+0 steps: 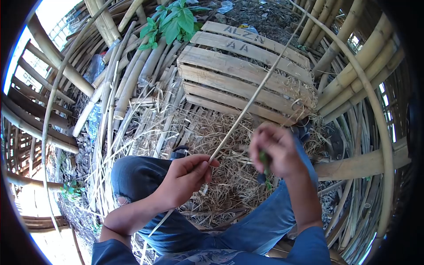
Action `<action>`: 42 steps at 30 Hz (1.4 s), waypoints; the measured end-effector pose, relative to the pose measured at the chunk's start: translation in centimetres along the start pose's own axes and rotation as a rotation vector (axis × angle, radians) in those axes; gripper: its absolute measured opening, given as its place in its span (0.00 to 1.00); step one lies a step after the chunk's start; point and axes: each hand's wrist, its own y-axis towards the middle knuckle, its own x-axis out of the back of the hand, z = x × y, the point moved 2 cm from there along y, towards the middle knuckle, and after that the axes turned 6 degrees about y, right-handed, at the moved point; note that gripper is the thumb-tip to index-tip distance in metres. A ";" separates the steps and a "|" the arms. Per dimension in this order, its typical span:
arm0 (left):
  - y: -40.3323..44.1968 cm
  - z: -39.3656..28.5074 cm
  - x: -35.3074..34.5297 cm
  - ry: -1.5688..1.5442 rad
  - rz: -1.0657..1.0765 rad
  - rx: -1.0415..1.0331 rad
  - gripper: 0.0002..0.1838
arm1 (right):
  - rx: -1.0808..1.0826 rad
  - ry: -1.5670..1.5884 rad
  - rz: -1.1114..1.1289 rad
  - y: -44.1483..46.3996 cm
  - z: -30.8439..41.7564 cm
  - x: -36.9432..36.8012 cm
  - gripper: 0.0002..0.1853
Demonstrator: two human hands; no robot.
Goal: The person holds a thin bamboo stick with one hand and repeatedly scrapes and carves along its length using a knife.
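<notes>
My left hand (185,179) is closed around a long, thin bamboo strip (248,107). The strip runs from the upper right, over a slatted wooden crate (234,66), down through my fingers and past my left forearm. To the right of it, my right hand (280,152) is blurred by motion, its fingers curled around a green-handled tool (264,161) with a dark end. The tool's blade or tip cannot be made out. The right hand appears apart from the strip. Below both hands, curly shavings (225,176) cover the ground between my legs.
Bamboo poles (132,84) lie in a pile at the left, beside a leafy green plant (172,22). Thick bamboo rails (366,70) stand at the right, with a curved pole (384,132) arching down in front. Long pale strips (106,176) lie near my left knee.
</notes>
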 end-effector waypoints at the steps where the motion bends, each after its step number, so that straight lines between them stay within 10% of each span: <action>1: 0.0 -0.2 -0.2 0.008 0.006 0.018 0.13 | -0.132 -0.101 0.099 -0.2 -0.3 -0.9 0.10; 12: -0.7 -0.3 -1.1 0.237 -0.006 -0.079 0.08 | -0.637 -0.114 0.164 -0.5 -2.7 -2.3 0.10; 21: -0.5 -0.5 -0.7 0.184 -0.017 0.015 0.09 | -0.191 -0.455 -0.128 0.0 -0.9 -1.1 0.10; 29: -0.7 -0.2 -1.3 0.183 -0.060 -0.070 0.10 | -0.599 -0.306 0.098 -0.5 -1.6 -3.2 0.09; 39: -0.8 -0.9 -1.2 0.197 -0.038 -0.005 0.10 | -0.030 -0.591 -0.351 0.7 0.0 0.7 0.09; 42: -0.7 -0.6 -1.3 0.221 -0.034 -0.006 0.10 | -0.297 -0.483 -0.233 0.1 0.2 -0.2 0.10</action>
